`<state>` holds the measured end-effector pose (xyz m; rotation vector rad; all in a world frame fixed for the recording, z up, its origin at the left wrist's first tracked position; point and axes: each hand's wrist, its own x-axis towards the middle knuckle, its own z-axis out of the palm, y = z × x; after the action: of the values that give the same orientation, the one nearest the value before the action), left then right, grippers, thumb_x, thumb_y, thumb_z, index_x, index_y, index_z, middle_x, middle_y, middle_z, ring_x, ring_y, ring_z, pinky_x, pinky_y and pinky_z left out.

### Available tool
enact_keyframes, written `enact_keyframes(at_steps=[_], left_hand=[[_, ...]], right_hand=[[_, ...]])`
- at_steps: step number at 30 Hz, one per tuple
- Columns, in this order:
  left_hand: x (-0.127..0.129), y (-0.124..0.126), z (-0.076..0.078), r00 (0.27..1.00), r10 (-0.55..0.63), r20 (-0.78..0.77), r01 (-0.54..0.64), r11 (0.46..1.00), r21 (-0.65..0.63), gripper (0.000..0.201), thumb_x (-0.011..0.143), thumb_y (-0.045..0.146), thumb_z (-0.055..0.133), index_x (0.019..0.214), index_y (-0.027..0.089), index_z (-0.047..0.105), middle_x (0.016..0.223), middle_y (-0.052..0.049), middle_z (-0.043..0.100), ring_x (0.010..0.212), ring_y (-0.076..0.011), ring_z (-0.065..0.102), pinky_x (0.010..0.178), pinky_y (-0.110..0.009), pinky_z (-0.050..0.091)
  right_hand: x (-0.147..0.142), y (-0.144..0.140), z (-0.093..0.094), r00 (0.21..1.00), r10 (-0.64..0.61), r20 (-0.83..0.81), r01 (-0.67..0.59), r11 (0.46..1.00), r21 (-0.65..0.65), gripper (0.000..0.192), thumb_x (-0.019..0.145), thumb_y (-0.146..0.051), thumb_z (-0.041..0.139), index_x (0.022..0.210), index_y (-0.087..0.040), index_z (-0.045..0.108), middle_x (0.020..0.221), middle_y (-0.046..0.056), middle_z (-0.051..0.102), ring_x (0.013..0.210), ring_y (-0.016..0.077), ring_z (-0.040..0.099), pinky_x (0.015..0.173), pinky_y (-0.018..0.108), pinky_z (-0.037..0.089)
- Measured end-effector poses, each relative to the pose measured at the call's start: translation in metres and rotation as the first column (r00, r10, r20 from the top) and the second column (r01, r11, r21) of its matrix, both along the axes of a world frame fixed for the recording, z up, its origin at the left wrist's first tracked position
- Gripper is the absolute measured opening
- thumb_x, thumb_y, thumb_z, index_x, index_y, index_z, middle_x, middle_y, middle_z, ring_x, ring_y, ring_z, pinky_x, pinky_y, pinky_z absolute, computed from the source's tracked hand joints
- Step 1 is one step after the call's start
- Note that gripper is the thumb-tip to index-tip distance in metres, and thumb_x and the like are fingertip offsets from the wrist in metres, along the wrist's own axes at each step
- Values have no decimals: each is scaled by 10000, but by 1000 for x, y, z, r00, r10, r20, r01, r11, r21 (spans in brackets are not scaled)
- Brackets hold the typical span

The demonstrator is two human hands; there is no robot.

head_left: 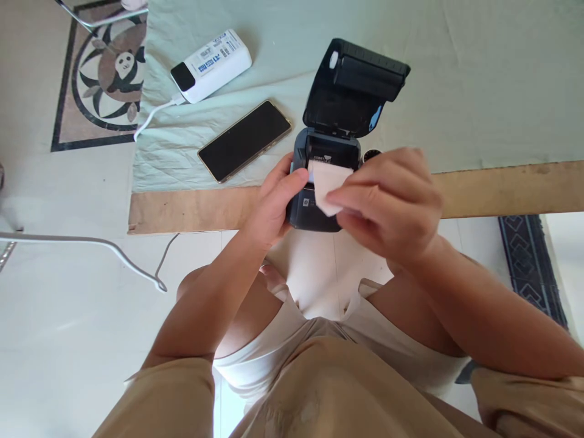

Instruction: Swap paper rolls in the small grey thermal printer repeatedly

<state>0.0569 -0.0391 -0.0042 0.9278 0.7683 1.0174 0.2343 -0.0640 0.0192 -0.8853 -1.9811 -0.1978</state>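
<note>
Left hand (275, 199): clasps the left side of a dark printer (314, 215).
Right hand (395, 204): pinches white paper (326, 182) over the printer's body.
Printer: at the table's (506, 190) near edge, lid (340, 100) standing open on the far side.
Phone (245, 141): dark screen up, left of the printer on green cloth (479, 85).
Power bank (223, 67): beyond the phone, farther left, white cable (152, 112) attached.

The one head view looks steeply down from nearby, left hand (276, 204) and right hand (395, 204) around centre, table (511, 190) across the top.
</note>
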Motion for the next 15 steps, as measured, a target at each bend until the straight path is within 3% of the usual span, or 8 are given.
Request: enact_keyframes(at_steps=[3, 5, 8, 10, 12, 15], left_hand=[[-1, 3, -7, 998, 4, -60, 2, 995, 96, 719, 752, 408, 785, 1378, 329, 438, 1148, -12, 666, 1043, -230, 679, 807, -322, 552], [0, 7, -11, 994, 28, -107, -13, 991, 137, 854, 682, 376, 832, 1409, 342, 386, 1210, -17, 640, 1092, -249, 664, 826, -331, 548], [1, 11, -16, 991, 14, -133, 9, 986, 168, 917, 645, 394, 828, 1428, 335, 355, 1247, -32, 626, 1123, -273, 650, 849, -358, 550], [-1, 13, -18, 989, -32, -148, 60, 980, 189, 957, 629, 395, 824, 1447, 346, 330, 1271, -34, 624, 1110, -269, 655, 873, -374, 554], [-4, 15, -19, 983, -75, -169, 110, 971, 213, 983, 599, 376, 837, 1448, 357, 342, 1359, -37, 594, 1123, -264, 651, 913, -378, 557], [-8, 16, -18, 967, -115, -227, 167, 960, 225, 1004, 576, 328, 845, 1459, 354, 368, 1474, -49, 525, 1160, -270, 641, 910, -365, 566]], right_hand=[[-4, -9, -4, 994, 18, 107, -14, 999, -40, 83, 840, -197, 678, 896, -249, 646, 852, -43, 718, 848, 160, 636, 734, 358, 403], [-1, -10, -5, 995, 38, 87, -32, 997, -68, 84, 872, -321, 652, 893, -241, 643, 869, -25, 722, 882, 184, 653, 771, 382, 423], [12, -3, -2, 998, -14, -69, 9, 997, -76, 152, 869, -315, 621, 983, -220, 654, 1003, 43, 716, 923, 201, 667, 792, 380, 489], [23, 4, 3, 982, -112, -155, 92, 987, -132, 326, 838, -229, 608, 1162, -207, 636, 1233, 106, 657, 1069, 230, 667, 745, 341, 520], [31, 10, 7, 962, -185, -200, 134, 961, -241, 490, 846, -218, 582, 1335, -232, 559, 1389, 106, 583, 1193, 252, 646, 701, 317, 524], [35, 14, 11, 950, -207, -235, 113, 926, -360, 498, 919, -287, 542, 1412, -247, 486, 1473, 83, 543, 1318, 246, 594, 731, 311, 539]])
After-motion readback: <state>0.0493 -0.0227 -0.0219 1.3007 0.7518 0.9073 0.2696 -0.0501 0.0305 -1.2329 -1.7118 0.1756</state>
